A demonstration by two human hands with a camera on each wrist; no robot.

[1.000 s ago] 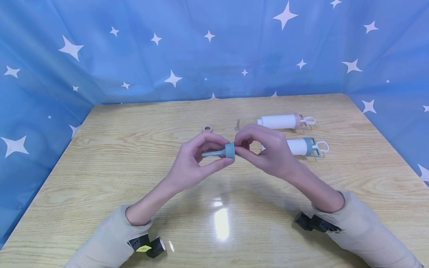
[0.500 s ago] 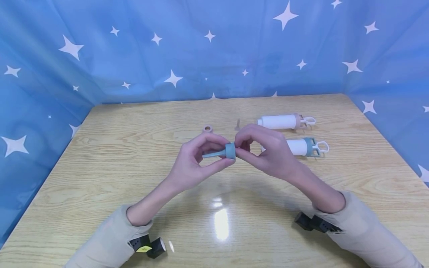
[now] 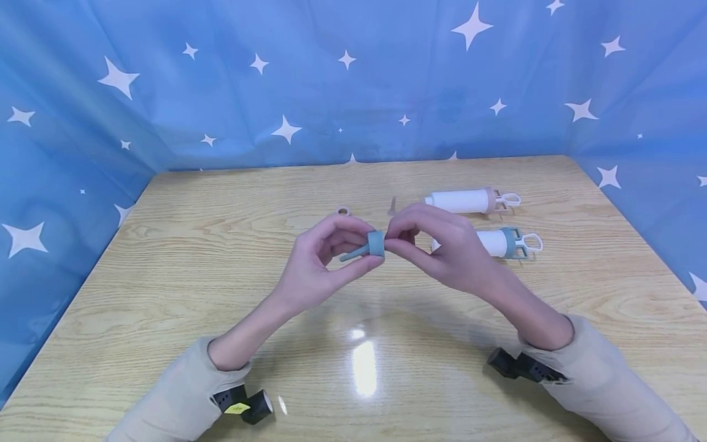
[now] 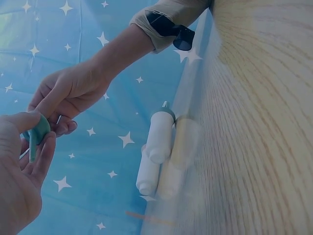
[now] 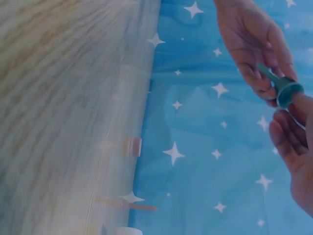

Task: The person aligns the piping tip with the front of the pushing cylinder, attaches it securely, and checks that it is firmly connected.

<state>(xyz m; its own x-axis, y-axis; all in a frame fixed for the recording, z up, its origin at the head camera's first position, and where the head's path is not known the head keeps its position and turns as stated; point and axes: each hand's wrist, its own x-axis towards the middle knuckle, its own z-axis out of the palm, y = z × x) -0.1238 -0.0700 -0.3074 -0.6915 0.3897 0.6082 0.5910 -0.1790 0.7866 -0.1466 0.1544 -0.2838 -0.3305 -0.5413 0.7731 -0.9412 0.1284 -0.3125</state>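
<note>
My left hand (image 3: 315, 264) pinches a teal ring (image 3: 376, 244) between thumb and forefinger. A slender teal nozzle (image 3: 355, 252) sticks out of the ring's left side, tilted downward toward the left palm. From the other side my right hand (image 3: 436, 248) meets the ring with thumb and forefinger drawn together at the nozzle's base, which they hide. In the right wrist view the right thumb reaches into the ring's opening. Both hands are above the table. Beyond them lie a pink ring (image 3: 343, 211), partly hidden by the left hand, and a pink nozzle (image 3: 393, 206).
Two white tubes with looped white handles lie at the right: one with a pink collar (image 3: 461, 201), one with a teal collar (image 3: 493, 243), partly covered by the right hand. A star-patterned blue curtain (image 3: 309, 80) borders the wooden table (image 3: 182, 264) behind and at the sides.
The teal ring has shifted slightly up and left, and the nozzle's tip now tilts further down and shows shorter. Both hands keep their hold; the things on the table have not moved.
</note>
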